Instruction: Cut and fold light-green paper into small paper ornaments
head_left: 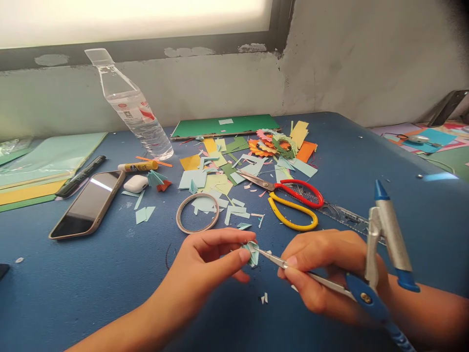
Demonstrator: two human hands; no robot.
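My left hand point(216, 259) pinches a small folded piece of light blue paper point(252, 253) between thumb and fingers. In my right hand point(322, 269) is a drawing compass point(366, 296) with a silver body and blue fittings. Its pointed leg reaches left, and the tip meets the folded paper; how deep it goes in, I cannot tell. The other leg, with a blue-tipped silver holder, sticks up beyond the right hand. Just past the hands lie scissors point(271, 187) with one red and one yellow handle, and a roll of tape point(198, 213).
Paper scraps point(220, 183) litter the blue table point(139, 288). A tilted-looking water bottle point(135, 112) stands by the wall. On the left are a phone point(88, 205), a white earphone case point(136, 184), a glue stick point(139, 166) and a marker point(81, 176). A clear ruler point(344, 217) lies under the scissors' handles.
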